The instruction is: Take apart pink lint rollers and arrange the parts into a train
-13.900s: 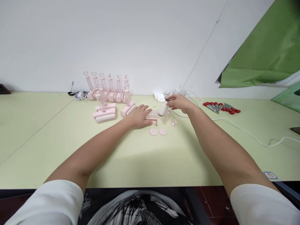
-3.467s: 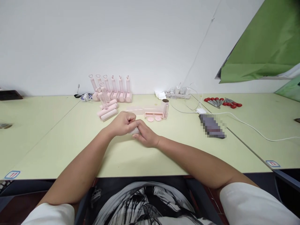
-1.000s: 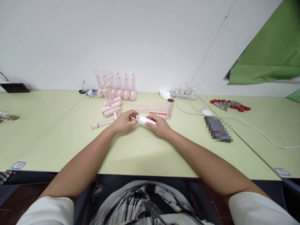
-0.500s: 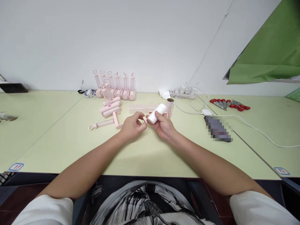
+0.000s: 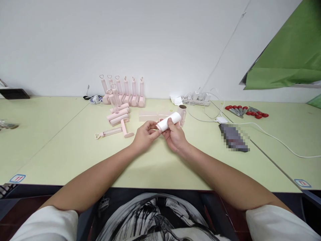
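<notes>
A white paper roll (image 5: pixel 169 121) is held tilted above the pale green table (image 5: pixel 62 147). My right hand (image 5: pixel 175 135) is wrapped round its middle from below. My left hand (image 5: pixel 144 134) pinches the roll's near end with fingertips; a small pink piece shows there, too small to make out. A pink roller handle (image 5: pixel 114 131) with a heart-shaped loop lies flat on the table to the left of my left hand. Pink flat parts (image 5: pixel 148 115) and a clear tube (image 5: pixel 182 113) lie just behind the roll.
Several pink rollers (image 5: pixel 122 92) stand and lie at the back near the wall. A power strip (image 5: pixel 197 99) with white cables sits at the back right, a dark blurred object (image 5: pixel 233 137) to the right, and red-handled tools (image 5: pixel 247 111) beyond it.
The roll rose from lying near the table to a tilted hold in my right hand. My left hand let go of the pink handle, which now lies on the table, and came back to the roll's end.
</notes>
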Demonstrator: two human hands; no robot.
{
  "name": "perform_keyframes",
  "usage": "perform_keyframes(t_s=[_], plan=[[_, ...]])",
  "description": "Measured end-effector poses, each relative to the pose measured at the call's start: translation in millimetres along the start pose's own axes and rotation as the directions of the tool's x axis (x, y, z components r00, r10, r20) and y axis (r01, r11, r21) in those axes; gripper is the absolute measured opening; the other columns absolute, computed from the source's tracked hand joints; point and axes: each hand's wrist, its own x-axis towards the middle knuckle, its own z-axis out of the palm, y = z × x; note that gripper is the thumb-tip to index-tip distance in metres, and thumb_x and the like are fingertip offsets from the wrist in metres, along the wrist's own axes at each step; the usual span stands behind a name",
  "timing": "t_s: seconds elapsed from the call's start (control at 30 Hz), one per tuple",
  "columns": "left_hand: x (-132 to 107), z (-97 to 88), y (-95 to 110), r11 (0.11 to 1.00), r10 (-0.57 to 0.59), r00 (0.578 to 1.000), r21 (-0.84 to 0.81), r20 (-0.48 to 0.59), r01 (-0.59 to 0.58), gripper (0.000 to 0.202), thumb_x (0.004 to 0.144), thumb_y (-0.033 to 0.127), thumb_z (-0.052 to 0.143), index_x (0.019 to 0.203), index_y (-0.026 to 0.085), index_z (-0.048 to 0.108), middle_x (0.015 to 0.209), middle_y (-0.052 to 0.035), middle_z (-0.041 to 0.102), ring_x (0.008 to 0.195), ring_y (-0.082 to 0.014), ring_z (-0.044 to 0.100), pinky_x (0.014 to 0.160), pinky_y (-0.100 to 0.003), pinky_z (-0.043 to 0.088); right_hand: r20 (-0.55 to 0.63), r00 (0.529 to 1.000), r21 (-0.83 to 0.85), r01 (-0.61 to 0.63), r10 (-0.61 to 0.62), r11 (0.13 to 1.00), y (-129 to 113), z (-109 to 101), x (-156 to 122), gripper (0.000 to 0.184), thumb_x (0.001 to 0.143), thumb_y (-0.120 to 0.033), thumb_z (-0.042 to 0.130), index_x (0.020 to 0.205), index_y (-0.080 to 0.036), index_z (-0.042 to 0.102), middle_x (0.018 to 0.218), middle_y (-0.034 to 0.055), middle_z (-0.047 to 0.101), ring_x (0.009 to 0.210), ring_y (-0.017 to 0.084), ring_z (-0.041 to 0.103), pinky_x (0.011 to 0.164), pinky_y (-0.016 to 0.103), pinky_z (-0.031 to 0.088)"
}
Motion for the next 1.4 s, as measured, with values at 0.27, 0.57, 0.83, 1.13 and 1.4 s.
perform_keyframes(t_s=[0.27, 0.57, 0.83, 1.13, 1.4], plan=[[3.4, -2.6, -0.3, 0.998, -0.034, 0.998, -0.059, -0.051, 0.031, 0.041, 0.069, 0.035, 0.079, 0.100, 0.016, 0.062, 0.090, -0.0057, 0.068, 0.081, -0.0171, 0.066, 0.078, -0.033, 0.053, 0.035, 0.996, 0.026, -0.084, 0.083, 0.996, 1.2, -0.3, -1.5, 0.037, 0.082, -0.051, 0.074, 0.098, -0.024, 0.055, 0.100, 0.0035, 0.067, 0.094, 0.022, 0.068, 0.083, 0.042, 0.061], [3.2, -4.1, 4.1, 0.999, -0.035, 0.998, -0.026, -0.051, 0.033, 0.038, 0.066, 0.031, 0.079, 0.096, 0.016, 0.062, 0.084, -0.0028, 0.067, 0.076, -0.0145, 0.064, 0.071, -0.028, 0.051, 0.039, 0.997, 0.043, -0.069, 0.068, 0.997, 0.8, -0.2, -4.7, 0.039, 0.079, -0.049, 0.077, 0.098, -0.024, 0.055, 0.101, 0.0029, 0.069, 0.093, 0.021, 0.068, 0.086, 0.043, 0.060], [4.8, -8.7, 4.7, 1.000, -0.014, 1.000, -0.028, -0.025, 0.013, 0.041, 0.064, 0.035, 0.080, 0.096, 0.016, 0.063, 0.086, -0.0033, 0.069, 0.079, -0.0161, 0.065, 0.073, -0.029, 0.052, 0.039, 0.992, 0.122, -0.126, 0.122, 0.985, -0.9, 2.3, -5.6, 0.034, 0.080, -0.044, 0.078, 0.097, -0.023, 0.058, 0.098, 0.0026, 0.072, 0.089, 0.021, 0.069, 0.087, 0.044, 0.060], [6.8, -12.8, -1.8, 1.000, 0.005, 1.000, -0.002, 0.005, -0.005, 0.043, 0.066, 0.037, 0.080, 0.100, 0.017, 0.063, 0.093, -0.0044, 0.069, 0.079, -0.0155, 0.065, 0.074, -0.029, 0.051, 0.047, 0.992, 0.132, -0.125, 0.120, 0.983, -1.4, 3.4, -6.4, 0.032, 0.082, -0.043, 0.076, 0.098, -0.021, 0.059, 0.100, 0.0038, 0.071, 0.091, 0.021, 0.070, 0.088, 0.044, 0.059], [7.1, -16.4, 0.2, 0.984, 0.026, 1.000, 0.174, 0.011, -0.027, 0.036, 0.071, 0.035, 0.074, 0.101, 0.017, 0.064, 0.088, -0.0019, 0.067, 0.067, -0.0110, 0.058, 0.061, -0.023, 0.044, 0.003, 0.987, 0.145, -0.159, 0.160, 0.977, -0.9, 7.2, -9.3, 0.021, 0.090, -0.036, 0.069, 0.098, -0.020, 0.057, 0.092, 0.0040, 0.071, 0.087, 0.020, 0.072, 0.085, 0.042, 0.061]])
